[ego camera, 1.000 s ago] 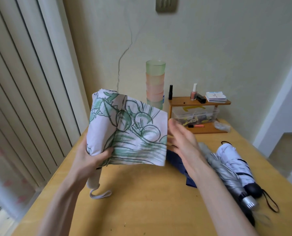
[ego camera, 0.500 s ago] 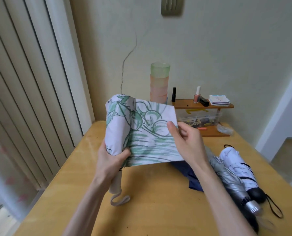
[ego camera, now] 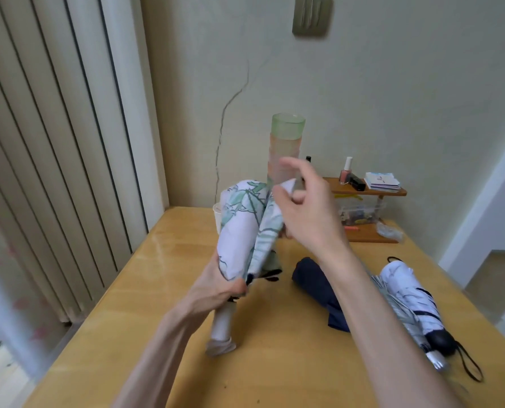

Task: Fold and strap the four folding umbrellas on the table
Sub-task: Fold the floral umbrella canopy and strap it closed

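— Since the table (ego camera: 274,334) is the biggest thing, start there. Where's the floral umbrella (ego camera: 239,231)?
— Over the wooden table, tilted, with the canopy end up and away and the handle end low and near the camera. The canopy is half gathered and the folds are loose.
— And the other three?
— All lie flat to the right of the floral umbrella. The navy umbrella (ego camera: 313,278) is nearest to it. The silver umbrella (ego camera: 392,295) is further right. The white umbrella (ego camera: 404,281) is furthest and touches the silver one. The right forearm crosses over the navy and silver ones.
— Anything behind?
— A stack of cups (ego camera: 286,142) stands just behind the floral umbrella's top.
— Hands?
— The left hand (ego camera: 216,287) is at the floral umbrella's lower end. Its fingers wrap the bunched canopy just above the handle (ego camera: 223,322) in a firm grasp.
— Right?
— The right hand (ego camera: 307,213) is at the upper right side of the floral umbrella, fingers loosely curled. A white fabric corner sits by the fingertips. It's blurred, so I can't tell whether it's pinched or free.
— Strap?
— A wrist loop (ego camera: 220,347) hangs off the bottom of the handle, low by the tabletop. I can't tell if it touches.
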The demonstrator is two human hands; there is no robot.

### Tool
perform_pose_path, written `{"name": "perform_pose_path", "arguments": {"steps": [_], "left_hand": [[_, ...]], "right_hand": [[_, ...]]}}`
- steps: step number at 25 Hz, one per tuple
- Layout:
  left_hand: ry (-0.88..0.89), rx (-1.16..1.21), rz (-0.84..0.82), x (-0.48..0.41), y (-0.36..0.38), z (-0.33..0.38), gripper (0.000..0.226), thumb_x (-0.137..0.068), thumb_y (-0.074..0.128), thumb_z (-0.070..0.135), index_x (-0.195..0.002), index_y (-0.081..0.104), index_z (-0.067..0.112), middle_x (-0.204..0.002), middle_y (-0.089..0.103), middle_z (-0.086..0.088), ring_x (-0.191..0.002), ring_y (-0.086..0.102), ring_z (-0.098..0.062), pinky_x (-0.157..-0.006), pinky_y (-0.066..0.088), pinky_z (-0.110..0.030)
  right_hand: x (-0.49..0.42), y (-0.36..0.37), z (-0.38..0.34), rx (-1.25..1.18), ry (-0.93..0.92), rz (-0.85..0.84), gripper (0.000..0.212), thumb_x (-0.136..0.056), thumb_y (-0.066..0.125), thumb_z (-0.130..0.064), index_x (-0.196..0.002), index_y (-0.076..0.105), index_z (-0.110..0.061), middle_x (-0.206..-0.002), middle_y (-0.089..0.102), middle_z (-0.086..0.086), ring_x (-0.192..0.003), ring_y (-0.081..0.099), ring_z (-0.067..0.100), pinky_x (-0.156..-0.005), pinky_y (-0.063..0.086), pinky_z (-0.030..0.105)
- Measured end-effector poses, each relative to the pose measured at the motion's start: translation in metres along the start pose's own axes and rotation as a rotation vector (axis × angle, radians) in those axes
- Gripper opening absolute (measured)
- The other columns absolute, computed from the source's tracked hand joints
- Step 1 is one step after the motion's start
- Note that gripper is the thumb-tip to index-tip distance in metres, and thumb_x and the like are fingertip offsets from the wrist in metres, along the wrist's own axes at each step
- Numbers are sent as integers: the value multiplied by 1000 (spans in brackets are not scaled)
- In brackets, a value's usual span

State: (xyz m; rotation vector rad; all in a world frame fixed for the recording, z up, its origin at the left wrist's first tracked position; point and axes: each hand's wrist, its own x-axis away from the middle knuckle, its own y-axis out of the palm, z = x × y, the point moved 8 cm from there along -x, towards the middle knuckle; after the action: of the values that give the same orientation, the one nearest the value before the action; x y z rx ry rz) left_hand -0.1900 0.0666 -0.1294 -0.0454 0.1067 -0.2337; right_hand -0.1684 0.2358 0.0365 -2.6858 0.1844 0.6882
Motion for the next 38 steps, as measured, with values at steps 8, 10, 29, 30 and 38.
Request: {"name": "perform_pose_path", "arguments": {"steps": [8, 10, 29, 30, 38], "left_hand": [[-40, 189, -57, 13, 41, 21, 42, -76, 86, 36, -102, 69, 7, -86, 71, -7, -79, 64, -23, -69, 56, -33], [-34, 230, -73, 14, 36, 24, 46, -80, 86, 32, -115, 69, 8, -95, 73, -8, -86, 66, -24, -73, 57, -36], [146, -20, -264, 25, 29, 53, 34, -86, 80, 6, -117, 66, 8, -101, 74, -4, -88, 71, -16, -79, 56, -27], [141, 27, -315, 28, 29, 52, 34, -87, 77, 3, -118, 65, 3, -101, 73, -9, -89, 71, -18, -79, 57, -29], [434, -570, 339, 10, -2, 71, 164, -46, 83, 87, -166, -11, 27, -165, 17, -1, -153, 29, -23, -121, 34, -39]], "right_hand": [[-33, 85, -50, 186, -48, -555, 45, -106, 56, -10, -150, 50, -20, -94, 79, 6, -71, 72, 15, -68, 60, 27], [-46, 55, -59, 45, -142, -400, 44, -104, 59, -3, -145, 57, -18, -109, 78, 8, -92, 74, 13, -89, 60, 33], [-57, -27, -15, 411, 98, 48, 27, -92, 76, -35, -71, 72, -18, -78, 73, 3, -77, 62, 21, -62, 43, 28], [-56, -29, -13, 385, 112, 67, 28, -91, 77, -34, -68, 71, -19, -73, 71, 1, -73, 60, 19, -61, 42, 28], [-49, -35, -14, 561, 92, 305, 30, -91, 72, -33, -72, 63, -11, -69, 59, 4, -77, 49, 34, -65, 32, 33]]}}
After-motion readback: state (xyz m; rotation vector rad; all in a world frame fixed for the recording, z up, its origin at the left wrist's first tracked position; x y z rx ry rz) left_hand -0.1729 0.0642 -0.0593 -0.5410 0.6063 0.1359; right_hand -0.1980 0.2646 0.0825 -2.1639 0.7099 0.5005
